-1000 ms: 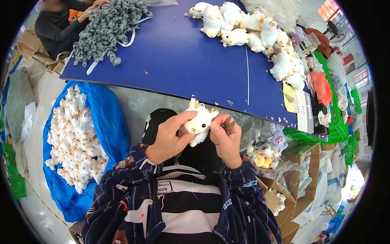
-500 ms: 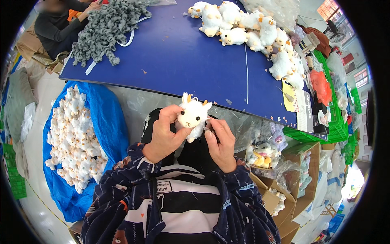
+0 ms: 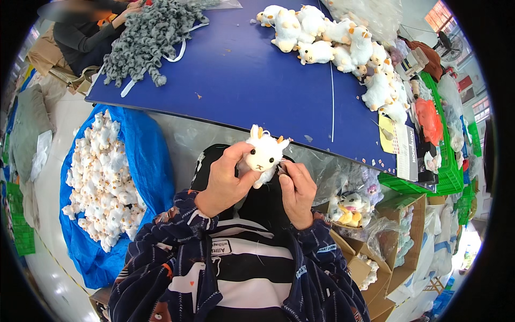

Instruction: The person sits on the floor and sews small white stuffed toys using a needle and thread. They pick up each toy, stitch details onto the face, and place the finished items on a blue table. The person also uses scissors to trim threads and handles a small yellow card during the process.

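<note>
A small white plush goat (image 3: 264,152) with orange-tan horns, black eyes and a stitched mouth is held upright over my lap, its face toward me. My left hand (image 3: 224,180) grips it, thumb under the chin and fingers at the side of the head. Beside its other side is my right hand (image 3: 299,192), thumb and fingers pinched together. A thin, shiny, pointed thing sticks out between those fingertips close to the plush; its kind is too small to tell. The goat's back and lower body are mostly hidden.
Finished-looking plush goats (image 3: 316,52) crowd the far right of the blue table (image 3: 241,80). Grey curly fabric (image 3: 147,43) lies at far left, near another person (image 3: 88,40). A blue bag (image 3: 153,150) holds many white plush pieces. Cardboard boxes (image 3: 407,257) and a green crate (image 3: 448,172) stand right.
The whole view has shifted slightly. My left hand still holds the goat, whose head tips a little; my right fingertips stay by its side with the shiny thing showing more.
</note>
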Demonstrator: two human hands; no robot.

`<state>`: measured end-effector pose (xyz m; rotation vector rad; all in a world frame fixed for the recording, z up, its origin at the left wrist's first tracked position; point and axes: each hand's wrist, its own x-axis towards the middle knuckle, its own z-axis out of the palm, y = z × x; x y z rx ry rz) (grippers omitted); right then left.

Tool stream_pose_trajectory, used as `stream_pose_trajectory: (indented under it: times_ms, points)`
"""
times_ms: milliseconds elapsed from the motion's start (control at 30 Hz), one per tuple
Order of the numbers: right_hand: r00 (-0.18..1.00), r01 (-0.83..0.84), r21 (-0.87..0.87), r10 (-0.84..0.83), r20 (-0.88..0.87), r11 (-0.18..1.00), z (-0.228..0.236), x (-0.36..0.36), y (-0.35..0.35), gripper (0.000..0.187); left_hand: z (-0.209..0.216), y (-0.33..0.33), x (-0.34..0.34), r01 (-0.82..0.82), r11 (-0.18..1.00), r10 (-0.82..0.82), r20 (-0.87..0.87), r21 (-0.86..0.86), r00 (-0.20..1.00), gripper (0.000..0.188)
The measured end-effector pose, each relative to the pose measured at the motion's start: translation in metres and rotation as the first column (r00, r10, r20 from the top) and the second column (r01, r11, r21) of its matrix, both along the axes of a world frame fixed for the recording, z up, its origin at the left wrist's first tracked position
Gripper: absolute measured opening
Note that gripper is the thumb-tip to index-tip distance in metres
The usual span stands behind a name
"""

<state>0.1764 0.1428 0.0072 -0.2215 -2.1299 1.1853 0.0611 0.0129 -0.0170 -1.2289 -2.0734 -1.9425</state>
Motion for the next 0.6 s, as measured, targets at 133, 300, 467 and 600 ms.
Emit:
stream_pose_trajectory:
  times_ms: [133, 300, 467, 600]
  points:
    - [1.0, -0.013, 0.005, 0.013, -0.012, 1.0, -0.003, 0.001, 0.0, 0.027, 0.0, -0.001, 0.0, -0.02, 1.0, 0.019, -0.025, -0.022, 1.0, 0.05]
    - [1.0, 0.0, 0.01, 0.0, -0.009, 1.0, -0.001, 0.002, 0.0, 0.027, -0.004, -0.001, -0.001, -0.022, 1.0, 0.021, -0.045, -0.012, 0.999, 0.048]
    - [0.998, 0.03, 0.05, -0.027, -0.057, 0.998, -0.002, -0.003, -0.002, 0.026, 0.004, -0.005, 0.001, 0.061, 0.993, -0.067, -0.058, -0.098, 0.996, 0.047]
    - [0.998, 0.048, 0.043, -0.046, -0.049, 0.998, -0.004, -0.004, -0.003, 0.025, 0.004, -0.005, 0.002, 0.077, 0.994, -0.08, -0.026, -0.083, 0.996, 0.046]
